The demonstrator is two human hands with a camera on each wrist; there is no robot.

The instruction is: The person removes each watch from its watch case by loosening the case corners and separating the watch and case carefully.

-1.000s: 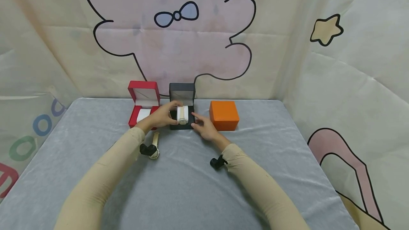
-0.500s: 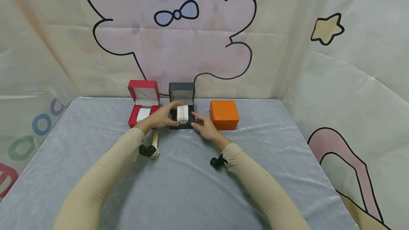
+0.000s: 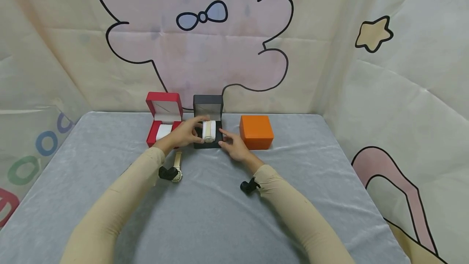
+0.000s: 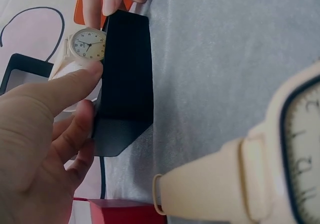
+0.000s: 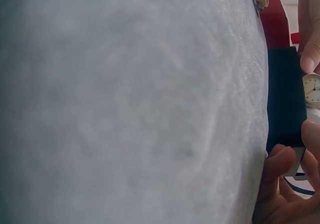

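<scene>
the watch [image 4: 89, 43] has a round, pale, glossy dial with dark numerals and a smooth cream strap; it is wrapped around a plump white cushion [image 3: 213, 129] seated in the open black box [image 4: 127, 69], dial toward me. the box is matte, straight-sided and sharp-edged, its lid raised behind with a pale lining.

the fingers of my left hand [image 3: 185, 133] are part-closed around the cushion: thumb at the front, its tip right beside the dial's rim, forefinger over the far end, the others bent against the side of the box. so the watch lies between that thumb and the fingers of my right hand [image 3: 236, 146], which are bent at the opposite front corner, thumb and forefinger pinching the box. one right fingertip comes very near the dial; whether it touches i cannot tell.

just left of it stands a red box [image 3: 151, 134], lid up, with a white cushion inside. on the right is an orange box [image 3: 257, 132], closed, blocky and slightly shiny. nearer me, by my left wrist, a second watch [image 3: 177, 170] lies on the surface [image 3: 212, 207], its cream strap stretched out; the soft grey cloth there is rumpled and velvety.
</scene>
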